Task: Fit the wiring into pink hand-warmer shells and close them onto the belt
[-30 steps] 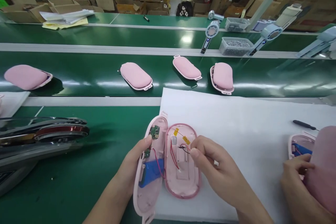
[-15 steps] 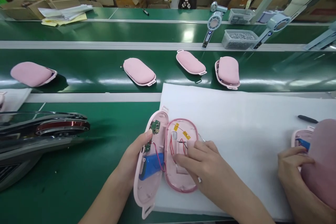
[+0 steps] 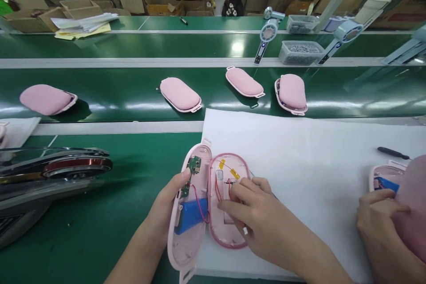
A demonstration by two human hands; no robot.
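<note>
My left hand [image 3: 169, 199] grips the outer edge of a pink plastic shell half [image 3: 191, 248], its thumb beside a green circuit board [image 3: 195, 164]. A blue battery [image 3: 191, 216] and a red wire sit in that half, which is tilted up. Against it lies the second pink half [image 3: 229, 235], with thin red wires [image 3: 217, 188] and yellow tape [image 3: 234, 173] inside. My right hand [image 3: 256, 213] is closed over this half, fingertips bunched near the wires. A thin metal piece shows beside its fingers; what they pinch is mostly hidden. A small white connector [image 3: 245, 230] hangs below the palm.
White sheet [image 3: 299, 151] covers the bench at right; a black-handled tool [image 3: 392, 152] lies there. A co-worker's hand [image 3: 379, 217] holds another pink case. Several pink cases [image 3: 181, 94] rest on the green belt. A dark glossy device [image 3: 76, 166] stands left, a screw box [image 3: 301, 52] behind.
The view has tipped slightly, so the background sits lower. My right fingers have shifted a little over the wires. The co-worker's hand and pink case have moved slightly right and down.
</note>
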